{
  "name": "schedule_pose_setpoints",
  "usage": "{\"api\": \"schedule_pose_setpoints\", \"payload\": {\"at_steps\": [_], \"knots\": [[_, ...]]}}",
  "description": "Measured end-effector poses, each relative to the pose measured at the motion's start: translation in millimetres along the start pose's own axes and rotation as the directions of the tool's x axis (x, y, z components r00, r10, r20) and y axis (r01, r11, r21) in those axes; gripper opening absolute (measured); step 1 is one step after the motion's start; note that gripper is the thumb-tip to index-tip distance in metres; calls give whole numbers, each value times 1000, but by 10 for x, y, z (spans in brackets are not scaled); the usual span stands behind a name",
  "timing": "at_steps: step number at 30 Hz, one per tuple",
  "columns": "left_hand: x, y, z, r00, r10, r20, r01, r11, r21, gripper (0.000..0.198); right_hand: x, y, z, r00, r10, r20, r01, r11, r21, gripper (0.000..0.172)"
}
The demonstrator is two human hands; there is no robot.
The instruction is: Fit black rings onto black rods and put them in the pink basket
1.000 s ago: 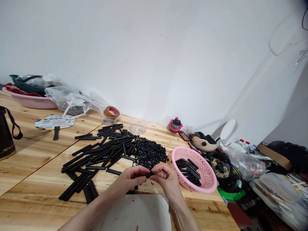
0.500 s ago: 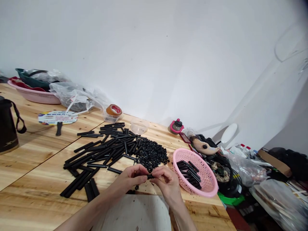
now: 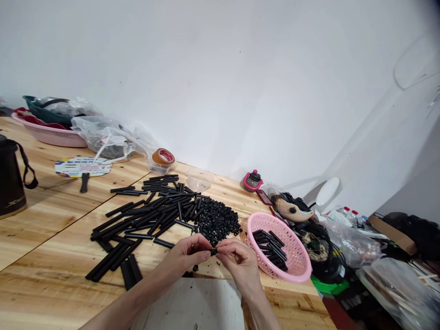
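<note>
My left hand and my right hand meet at the table's front, both pinching a short black tube between thumb and fingers. Much of the tube is hidden by the fingertips. Just beyond them lies a heap of small black pieces. Many loose black tubes are spread to the left of it. Beside my right hand stands a pink perforated basket, with several black tubes inside.
A white board lies under my wrists. Behind the tubes stand a clear plastic tub and a roll of brown tape. A hand fan and a dark flask are at left. Cluttered bags fill the right side.
My right hand's fingers have shifted slightly at the tube. Both hands otherwise keep their place, and the tubes, heap and basket look the same.
</note>
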State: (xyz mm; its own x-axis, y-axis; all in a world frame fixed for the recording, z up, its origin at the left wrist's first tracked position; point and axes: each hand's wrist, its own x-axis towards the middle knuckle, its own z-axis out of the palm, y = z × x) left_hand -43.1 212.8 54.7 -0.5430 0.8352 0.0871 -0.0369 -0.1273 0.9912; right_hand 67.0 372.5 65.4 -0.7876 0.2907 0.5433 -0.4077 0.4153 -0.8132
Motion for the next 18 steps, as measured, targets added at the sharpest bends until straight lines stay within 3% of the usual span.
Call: {"api": "schedule_pose_setpoints", "payload": {"at_steps": [8,18], "knots": [[4,-37,15,996,87,-26,-83,990,117,20,-6,-22,-4,999,37,-11,-37,999,-33,13],[-42,-6,44,994,103,-39,-95,979,181,16,-17,-48,-6,999,28,28,-26,996,-89,14]]}}
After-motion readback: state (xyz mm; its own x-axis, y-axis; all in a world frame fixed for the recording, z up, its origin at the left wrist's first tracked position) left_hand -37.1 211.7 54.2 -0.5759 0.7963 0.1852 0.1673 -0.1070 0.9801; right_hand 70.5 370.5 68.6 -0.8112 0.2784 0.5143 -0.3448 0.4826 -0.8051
